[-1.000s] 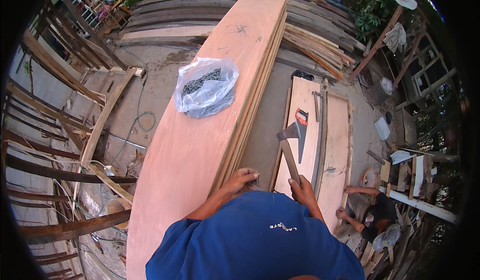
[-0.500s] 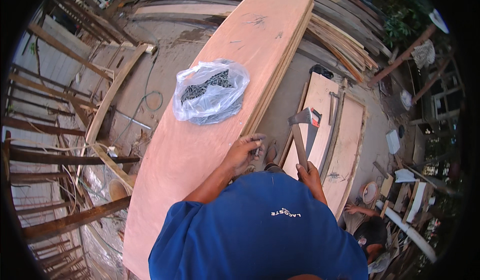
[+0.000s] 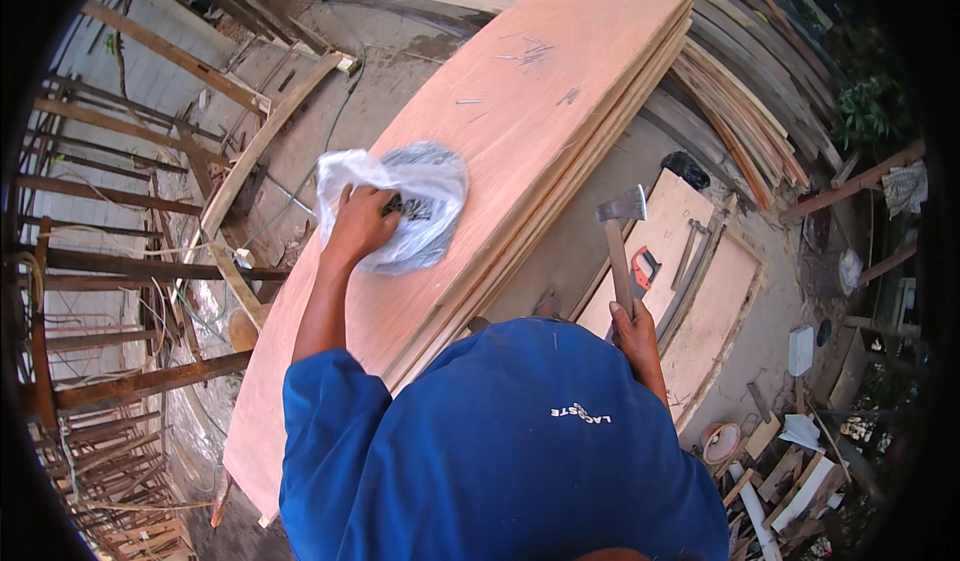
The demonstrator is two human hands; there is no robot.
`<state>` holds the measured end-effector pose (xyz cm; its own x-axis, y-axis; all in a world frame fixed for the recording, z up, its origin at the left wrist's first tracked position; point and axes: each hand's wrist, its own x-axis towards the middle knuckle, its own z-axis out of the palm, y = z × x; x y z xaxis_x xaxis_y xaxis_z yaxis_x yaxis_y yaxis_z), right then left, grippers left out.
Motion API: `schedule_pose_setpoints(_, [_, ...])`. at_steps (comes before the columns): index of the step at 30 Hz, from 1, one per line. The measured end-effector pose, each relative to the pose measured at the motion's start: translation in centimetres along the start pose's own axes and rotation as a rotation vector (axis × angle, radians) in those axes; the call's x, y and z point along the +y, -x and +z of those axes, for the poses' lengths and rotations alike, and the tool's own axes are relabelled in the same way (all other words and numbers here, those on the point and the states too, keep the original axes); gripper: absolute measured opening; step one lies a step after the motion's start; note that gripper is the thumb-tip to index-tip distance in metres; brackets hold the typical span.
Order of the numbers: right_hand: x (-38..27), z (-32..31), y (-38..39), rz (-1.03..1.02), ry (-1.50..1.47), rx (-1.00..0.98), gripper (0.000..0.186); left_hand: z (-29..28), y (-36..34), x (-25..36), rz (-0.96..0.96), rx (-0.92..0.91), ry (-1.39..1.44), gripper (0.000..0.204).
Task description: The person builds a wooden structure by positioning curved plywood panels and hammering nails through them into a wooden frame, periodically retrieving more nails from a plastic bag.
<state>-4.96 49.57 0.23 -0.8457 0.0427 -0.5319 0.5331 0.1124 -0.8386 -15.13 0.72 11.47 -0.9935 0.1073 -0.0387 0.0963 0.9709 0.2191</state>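
Observation:
My left hand [image 3: 362, 223] is at the mouth of a clear plastic bag [image 3: 440, 176] of dark nails [image 3: 412, 208]. Its fingers are curled down among the film and nails, with the tips hidden, so what they grip cannot be made out. The bag rests on a stack of curved plywood panels [image 3: 560, 91]. In my right hand [image 3: 635, 329] is a hatchet [image 3: 617, 261], held by its wooden handle, blade up, to the right of the stack.
Loose nails [image 3: 525, 53] lie farther up the top panel. Right of me, a handsaw [image 3: 643, 269] and a hammer [image 3: 686, 253] lie on lower boards [image 3: 722, 301]. Wooden framing [image 3: 150, 271] stands at left; long planks [image 3: 745, 111] are piled at the far right.
My left hand has moved from the stack's near edge, left and up to the bag, whose film is now pushed in. The hatchet stays in my right hand. The view has turned slightly.

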Motion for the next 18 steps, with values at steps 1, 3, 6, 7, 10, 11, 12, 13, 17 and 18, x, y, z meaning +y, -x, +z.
schedule_pose_setpoints(1, [-0.4, -0.6, -0.5, 0.003, 0.003, 0.003, 0.028, -0.2, 0.1, 0.3, -0.01, -0.01, 0.031, 0.042])
schedule_pose_setpoints(3, [-0.4, -2.0, -1.6, -0.008, 0.004, 0.017, 0.028, -1.2, 0.4, 0.6, -0.088, -0.077, 0.158, 0.04])
schedule_pose_setpoints(6, [0.6, -3.3, -3.1, -0.051, 0.051, 0.06, 0.03, -4.9, 1.4, 4.2, -0.091, 0.092, 0.157, 0.024])
schedule_pose_setpoints(7, [1.1, -3.7, -3.5, -0.062, 0.044, 0.075, 0.03, -5.8, 0.7, 5.4, -0.073, 0.101, 0.158, 0.024])
schedule_pose_setpoints(10, [1.8, -4.6, -4.6, -0.089, 0.014, 0.103, 0.03, -7.4, -2.2, 8.0, -0.11, 0.304, 0.402, 0.022])
schedule_pose_setpoints(11, [1.6, -4.7, -4.7, -0.098, 0.006, 0.103, 0.03, -7.5, -3.7, 8.7, -0.103, 0.311, 0.395, 0.022])
schedule_pose_setpoints(12, [1.3, -4.9, -4.6, -0.089, 0.002, 0.107, 0.03, -7.2, -5.4, 9.5, -0.079, 0.322, 0.407, 0.022])
schedule_pose_setpoints(13, [0.9, -5.1, -4.5, -0.081, -0.002, 0.11, 0.03, -6.9, -7.4, 10.2, -0.055, 0.334, 0.42, 0.022])
schedule_pose_setpoints(17, [-0.2, -6.2, -3.5, -0.129, 0.034, 0.136, 0.029, -1.7, -17.2, 10.6, 0.095, 0.301, 0.332, 0.026])
schedule_pose_setpoints(18, [-0.3, -6.6, -3.3, -0.122, 0.029, 0.16, 0.029, -0.4, -19.5, 10.4, 0.08, 0.282, 0.26, 0.027])
